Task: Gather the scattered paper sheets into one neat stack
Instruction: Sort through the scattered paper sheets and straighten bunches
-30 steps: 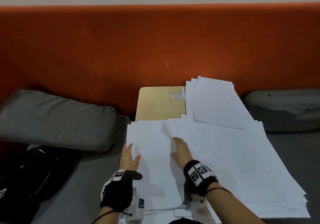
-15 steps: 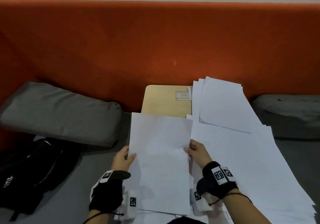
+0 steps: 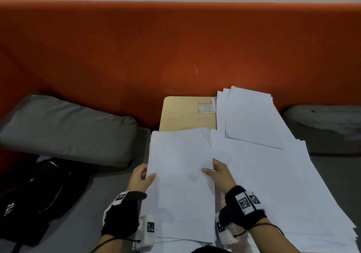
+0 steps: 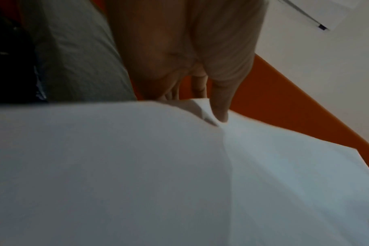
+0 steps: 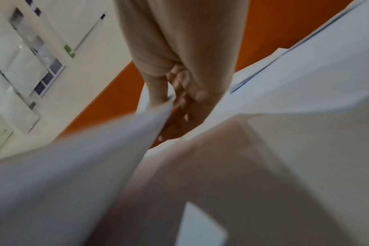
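Note:
A bundle of white sheets (image 3: 180,176) is lifted off the table between both hands. My left hand (image 3: 143,176) pinches its left edge, thumb on top and fingers beneath; the left wrist view shows the thumb (image 4: 219,106) pressing the paper (image 4: 179,174). My right hand (image 3: 214,171) pinches the right edge, and the right wrist view shows the thumb (image 5: 158,94) on the bundle's edge (image 5: 107,149). More loose sheets (image 3: 273,184) spread over the table to the right. A smaller pile (image 3: 252,118) lies at the far right corner.
The small wooden table (image 3: 185,114) carries a clear card (image 3: 206,107) at its back. An orange sofa back (image 3: 175,53) rises behind. A grey cushion (image 3: 66,127) and a black bag (image 3: 35,198) lie left; another grey cushion (image 3: 328,123) lies right.
A second ago both hands lay flat on the sheets. They have since taken the left bundle by its side edges and raised it off the table.

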`<move>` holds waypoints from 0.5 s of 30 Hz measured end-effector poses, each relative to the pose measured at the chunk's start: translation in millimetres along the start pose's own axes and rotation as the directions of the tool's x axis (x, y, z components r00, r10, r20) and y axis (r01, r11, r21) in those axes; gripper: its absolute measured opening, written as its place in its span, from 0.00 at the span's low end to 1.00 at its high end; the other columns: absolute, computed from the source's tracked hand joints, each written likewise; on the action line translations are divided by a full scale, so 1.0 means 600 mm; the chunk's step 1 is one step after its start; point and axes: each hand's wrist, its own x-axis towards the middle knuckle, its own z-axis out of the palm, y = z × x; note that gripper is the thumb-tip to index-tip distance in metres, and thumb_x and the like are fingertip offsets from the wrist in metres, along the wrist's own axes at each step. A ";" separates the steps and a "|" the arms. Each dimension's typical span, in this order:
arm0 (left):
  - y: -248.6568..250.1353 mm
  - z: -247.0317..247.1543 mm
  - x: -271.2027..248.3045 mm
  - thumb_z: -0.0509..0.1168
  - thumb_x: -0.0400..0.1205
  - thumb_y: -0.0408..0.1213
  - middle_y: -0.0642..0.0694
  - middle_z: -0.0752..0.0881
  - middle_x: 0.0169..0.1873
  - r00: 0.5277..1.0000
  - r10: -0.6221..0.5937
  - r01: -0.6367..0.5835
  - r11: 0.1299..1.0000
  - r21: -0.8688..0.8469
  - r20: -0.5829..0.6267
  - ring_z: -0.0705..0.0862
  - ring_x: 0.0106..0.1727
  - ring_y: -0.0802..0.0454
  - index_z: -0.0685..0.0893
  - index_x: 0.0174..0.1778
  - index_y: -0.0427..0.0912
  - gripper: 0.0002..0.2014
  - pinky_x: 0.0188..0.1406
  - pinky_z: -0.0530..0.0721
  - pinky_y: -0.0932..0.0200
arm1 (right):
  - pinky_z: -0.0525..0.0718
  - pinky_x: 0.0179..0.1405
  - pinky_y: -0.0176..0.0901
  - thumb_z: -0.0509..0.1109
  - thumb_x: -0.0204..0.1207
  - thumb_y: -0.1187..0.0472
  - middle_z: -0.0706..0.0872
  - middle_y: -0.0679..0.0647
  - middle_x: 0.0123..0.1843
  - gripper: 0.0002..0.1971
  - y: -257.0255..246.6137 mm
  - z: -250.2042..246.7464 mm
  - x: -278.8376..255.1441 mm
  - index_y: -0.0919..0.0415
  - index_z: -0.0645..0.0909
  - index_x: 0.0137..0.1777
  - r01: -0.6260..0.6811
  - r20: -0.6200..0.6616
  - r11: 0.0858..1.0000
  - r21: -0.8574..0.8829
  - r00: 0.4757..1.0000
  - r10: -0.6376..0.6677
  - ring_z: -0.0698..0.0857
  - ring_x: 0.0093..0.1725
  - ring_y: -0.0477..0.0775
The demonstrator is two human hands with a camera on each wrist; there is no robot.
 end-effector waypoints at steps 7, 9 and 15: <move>0.028 -0.005 -0.018 0.67 0.68 0.51 0.40 0.76 0.69 0.990 0.107 -0.119 0.984 0.133 0.097 0.77 0.66 0.43 0.83 0.48 0.40 0.20 0.65 0.76 0.49 | 0.76 0.59 0.39 0.61 0.78 0.71 0.81 0.55 0.65 0.26 0.014 0.016 0.015 0.57 0.67 0.76 -0.031 -0.073 0.939 -0.342 0.997 0.006 0.80 0.63 0.58; 0.032 0.004 -0.020 0.68 0.77 0.44 0.42 0.64 0.78 0.983 0.153 -0.171 0.960 0.222 0.100 0.62 0.79 0.44 0.83 0.42 0.40 0.10 0.74 0.67 0.48 | 0.76 0.64 0.43 0.63 0.78 0.68 0.80 0.56 0.66 0.26 0.020 0.022 0.019 0.58 0.67 0.76 -0.013 -0.055 0.905 -0.425 0.998 -0.011 0.79 0.66 0.59; 0.072 0.008 -0.037 0.61 0.76 0.37 0.55 0.89 0.40 0.987 0.159 -0.162 0.921 -0.356 -0.037 0.84 0.46 0.53 0.82 0.48 0.43 0.08 0.50 0.78 0.59 | 0.78 0.62 0.43 0.73 0.74 0.64 0.81 0.56 0.64 0.23 -0.005 0.003 0.008 0.65 0.73 0.67 -0.010 -0.194 0.984 -0.180 0.981 -0.026 0.80 0.62 0.55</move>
